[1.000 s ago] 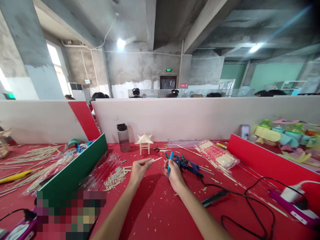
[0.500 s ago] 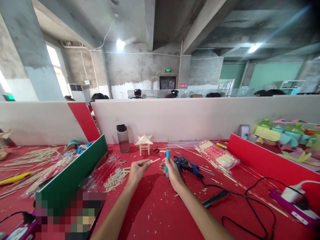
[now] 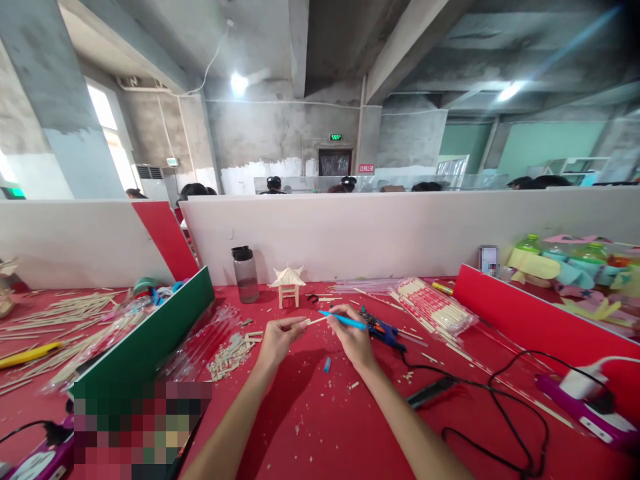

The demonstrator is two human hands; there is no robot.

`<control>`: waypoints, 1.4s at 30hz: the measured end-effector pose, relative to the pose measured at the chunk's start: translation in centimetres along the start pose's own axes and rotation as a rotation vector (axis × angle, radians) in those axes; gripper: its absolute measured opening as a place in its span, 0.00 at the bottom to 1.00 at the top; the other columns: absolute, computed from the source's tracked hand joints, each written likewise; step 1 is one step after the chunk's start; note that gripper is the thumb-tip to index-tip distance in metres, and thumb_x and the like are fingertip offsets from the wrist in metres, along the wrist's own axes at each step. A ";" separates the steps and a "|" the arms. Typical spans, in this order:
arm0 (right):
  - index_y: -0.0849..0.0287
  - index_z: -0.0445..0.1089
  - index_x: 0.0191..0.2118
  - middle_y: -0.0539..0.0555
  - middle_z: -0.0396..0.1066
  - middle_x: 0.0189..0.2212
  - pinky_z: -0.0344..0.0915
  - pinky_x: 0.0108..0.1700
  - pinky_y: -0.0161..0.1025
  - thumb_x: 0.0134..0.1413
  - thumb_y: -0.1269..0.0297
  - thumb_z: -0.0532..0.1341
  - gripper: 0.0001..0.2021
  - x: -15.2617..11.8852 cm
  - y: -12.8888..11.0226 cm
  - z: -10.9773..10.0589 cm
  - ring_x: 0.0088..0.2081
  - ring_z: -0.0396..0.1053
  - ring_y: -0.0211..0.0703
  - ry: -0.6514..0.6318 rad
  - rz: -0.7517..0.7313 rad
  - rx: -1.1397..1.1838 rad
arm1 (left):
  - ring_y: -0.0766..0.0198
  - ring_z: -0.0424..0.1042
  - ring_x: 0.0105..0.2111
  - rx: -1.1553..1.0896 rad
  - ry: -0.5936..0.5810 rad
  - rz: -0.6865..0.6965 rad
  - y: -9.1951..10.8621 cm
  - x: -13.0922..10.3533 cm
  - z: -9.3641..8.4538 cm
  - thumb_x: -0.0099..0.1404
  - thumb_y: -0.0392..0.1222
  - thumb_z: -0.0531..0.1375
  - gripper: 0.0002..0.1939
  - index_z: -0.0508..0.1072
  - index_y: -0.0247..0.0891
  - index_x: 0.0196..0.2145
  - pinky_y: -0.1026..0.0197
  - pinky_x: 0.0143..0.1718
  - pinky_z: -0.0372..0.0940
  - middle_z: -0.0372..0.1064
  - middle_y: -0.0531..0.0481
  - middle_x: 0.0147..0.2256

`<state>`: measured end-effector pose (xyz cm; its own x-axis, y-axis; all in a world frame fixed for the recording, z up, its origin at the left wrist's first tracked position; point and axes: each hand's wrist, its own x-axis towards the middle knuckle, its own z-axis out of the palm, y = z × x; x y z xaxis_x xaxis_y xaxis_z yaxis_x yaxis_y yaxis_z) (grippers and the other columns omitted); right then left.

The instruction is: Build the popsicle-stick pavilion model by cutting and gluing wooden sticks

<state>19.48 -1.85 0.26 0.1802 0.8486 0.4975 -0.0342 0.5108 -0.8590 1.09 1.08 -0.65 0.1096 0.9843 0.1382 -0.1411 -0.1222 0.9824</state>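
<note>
My left hand pinches a short, thin wooden stick whose free end points right. In my right hand is a slim blue pen, lying slanted with its point toward the left, just above the stick. Whether the point touches the wood I cannot tell. On the red table below the hands lies a small blue cap. Behind them stands a little stick-built pavilion with a peaked roof. To the left of my left hand is a heap of short cut stick pieces.
A dark-lidded bottle stands beside the pavilion. Right of my hands lie a blue glue gun, its black cable and a packet of sticks. A green divider and a red one flank the table.
The blue pen has turned from upright to slanted, its point now near the stick. A blue cap now lies on the table below. My left hand keeps hold of the stick.
</note>
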 end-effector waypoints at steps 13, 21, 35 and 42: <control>0.54 0.73 0.34 0.51 0.75 0.29 0.66 0.40 0.39 0.53 0.62 0.63 0.04 -0.7 -1.2 -0.3 0.33 0.72 0.45 -0.113 -0.110 -0.204 | 0.60 0.75 0.29 0.062 -0.048 0.013 0.9 -0.4 0.3 0.46 0.53 0.72 0.25 0.82 0.33 0.38 0.59 0.37 0.70 0.79 0.43 0.30; 0.52 0.73 0.33 0.50 0.76 0.29 0.66 0.39 0.39 0.50 0.62 0.64 0.03 -0.7 -1.2 -0.3 0.32 0.72 0.46 -0.141 -0.104 -0.232 | 0.62 0.74 0.25 0.062 -0.041 0.003 0.9 -0.3 0.4 0.43 0.53 0.73 0.24 0.82 0.33 0.35 0.61 0.33 0.69 0.78 0.44 0.26; 0.52 0.73 0.34 0.50 0.76 0.29 0.66 0.38 0.39 0.53 0.64 0.62 0.03 -0.7 -0.9 -0.4 0.32 0.72 0.46 -0.165 -0.151 -0.304 | 0.62 0.74 0.26 0.087 -0.054 0.012 1.3 -0.6 0.4 0.45 0.52 0.72 0.23 0.82 0.33 0.36 0.63 0.32 0.67 0.78 0.44 0.26; 0.53 0.72 0.34 0.51 0.76 0.30 0.66 0.39 0.37 0.53 0.63 0.62 0.03 -0.7 -0.7 -0.4 0.33 0.73 0.45 -0.164 -0.152 -0.302 | 0.61 0.74 0.26 0.097 -0.060 0.014 1.2 -0.6 0.4 0.44 0.52 0.73 0.24 0.82 0.32 0.36 0.63 0.32 0.68 0.78 0.44 0.26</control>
<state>19.81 -2.88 0.50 -0.0002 0.7897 0.6134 0.2765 0.5896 -0.7589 1.22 0.32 0.51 0.1676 0.9733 0.1568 -0.0478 -0.1508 0.9874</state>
